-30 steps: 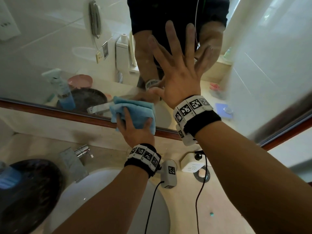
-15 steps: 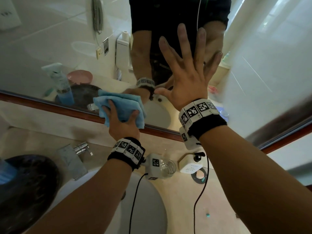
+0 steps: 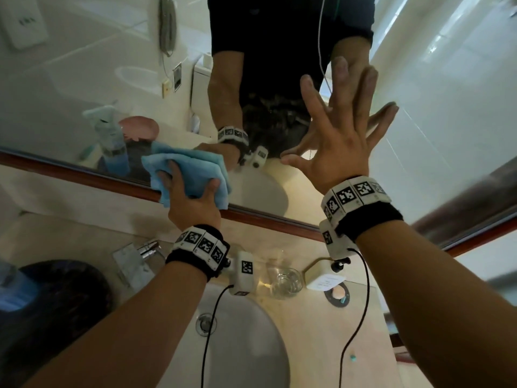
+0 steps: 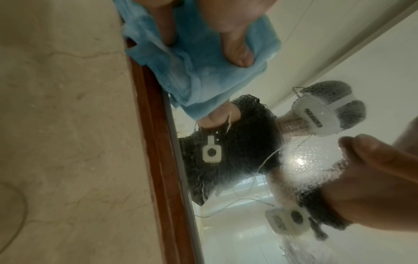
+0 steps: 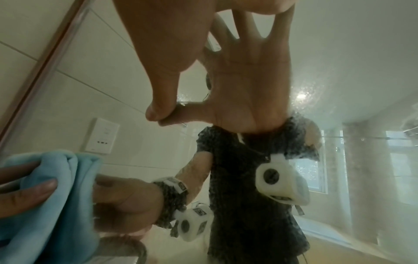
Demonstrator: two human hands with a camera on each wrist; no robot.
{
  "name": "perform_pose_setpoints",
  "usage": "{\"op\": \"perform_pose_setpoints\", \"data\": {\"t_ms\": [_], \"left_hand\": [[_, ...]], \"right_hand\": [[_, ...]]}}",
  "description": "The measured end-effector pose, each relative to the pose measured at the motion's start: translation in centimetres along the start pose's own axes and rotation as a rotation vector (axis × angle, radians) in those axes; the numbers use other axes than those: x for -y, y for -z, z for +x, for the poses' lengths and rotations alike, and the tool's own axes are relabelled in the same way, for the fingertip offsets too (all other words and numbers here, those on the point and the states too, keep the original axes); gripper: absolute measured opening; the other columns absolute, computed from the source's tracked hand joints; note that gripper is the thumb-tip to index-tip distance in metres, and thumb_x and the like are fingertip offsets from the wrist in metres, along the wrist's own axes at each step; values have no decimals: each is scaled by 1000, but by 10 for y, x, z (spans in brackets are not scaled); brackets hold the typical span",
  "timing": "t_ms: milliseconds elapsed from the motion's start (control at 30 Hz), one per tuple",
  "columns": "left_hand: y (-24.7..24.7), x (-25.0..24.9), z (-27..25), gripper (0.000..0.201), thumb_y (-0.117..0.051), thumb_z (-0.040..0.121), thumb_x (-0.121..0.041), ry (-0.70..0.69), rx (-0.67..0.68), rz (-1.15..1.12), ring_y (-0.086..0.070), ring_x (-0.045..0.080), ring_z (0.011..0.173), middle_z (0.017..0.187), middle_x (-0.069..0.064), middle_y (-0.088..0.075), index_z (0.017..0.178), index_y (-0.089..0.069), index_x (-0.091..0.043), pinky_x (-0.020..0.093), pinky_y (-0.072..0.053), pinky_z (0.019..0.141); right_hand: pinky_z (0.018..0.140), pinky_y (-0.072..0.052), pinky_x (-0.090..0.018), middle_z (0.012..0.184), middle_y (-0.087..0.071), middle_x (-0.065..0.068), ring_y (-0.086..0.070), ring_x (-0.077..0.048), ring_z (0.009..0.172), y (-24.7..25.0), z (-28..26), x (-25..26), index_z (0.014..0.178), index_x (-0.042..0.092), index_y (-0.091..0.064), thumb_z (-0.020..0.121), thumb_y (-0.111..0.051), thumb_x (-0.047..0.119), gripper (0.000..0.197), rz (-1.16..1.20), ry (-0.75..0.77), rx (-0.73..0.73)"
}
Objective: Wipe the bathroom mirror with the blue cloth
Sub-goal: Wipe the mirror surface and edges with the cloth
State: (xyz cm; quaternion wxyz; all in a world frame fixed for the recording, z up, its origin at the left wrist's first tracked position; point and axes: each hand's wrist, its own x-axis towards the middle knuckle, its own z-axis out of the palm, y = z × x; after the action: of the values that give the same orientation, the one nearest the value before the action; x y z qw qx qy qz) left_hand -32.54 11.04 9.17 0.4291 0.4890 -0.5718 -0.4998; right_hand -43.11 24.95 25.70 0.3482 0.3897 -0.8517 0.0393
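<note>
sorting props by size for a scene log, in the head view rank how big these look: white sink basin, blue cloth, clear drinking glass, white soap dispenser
1. White oval sink basin, largest.
2. Folded blue cloth.
3-4. Clear drinking glass and small white soap dispenser: look alike, not ranked.

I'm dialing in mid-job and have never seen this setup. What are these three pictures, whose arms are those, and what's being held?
No machine here: a person with cameras on the head and both wrists. The head view looks down over both arms at the bathroom mirror. The left hand presses a folded blue cloth against the glass at the mirror's lower wooden frame. The right hand is spread flat on the glass, holding nothing. Each wrist view looks along its own fingers. On the counter below: a sink, a faucet, a drinking glass.
</note>
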Motion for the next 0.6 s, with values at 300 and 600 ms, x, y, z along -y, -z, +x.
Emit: {"op": "perform_pose_setpoints", "data": {"t_ms": [300,600], "left_hand": [[-14,-5,-15,87,-75,80,-45,32,-8,-73,-46,21,133,157,-5,-33,151,-25,-41,24,-38,108],[-50,-16,-68,83,-79,80,-27,84,64,-236,-45,11,129,155,-4,-36,148,-34,-39,-9,-29,85]], "right_hand": [[103,2,-77,160,-13,-12,-6,-48,144,-7,1,-5,151,38,-19,59,-55,88,111,14,7,-45],[102,0,-78,161,-12,-8,-6,-46,145,-6,1,-7,151,41,-16,56,-52,87,112,41,31,-43]]}}
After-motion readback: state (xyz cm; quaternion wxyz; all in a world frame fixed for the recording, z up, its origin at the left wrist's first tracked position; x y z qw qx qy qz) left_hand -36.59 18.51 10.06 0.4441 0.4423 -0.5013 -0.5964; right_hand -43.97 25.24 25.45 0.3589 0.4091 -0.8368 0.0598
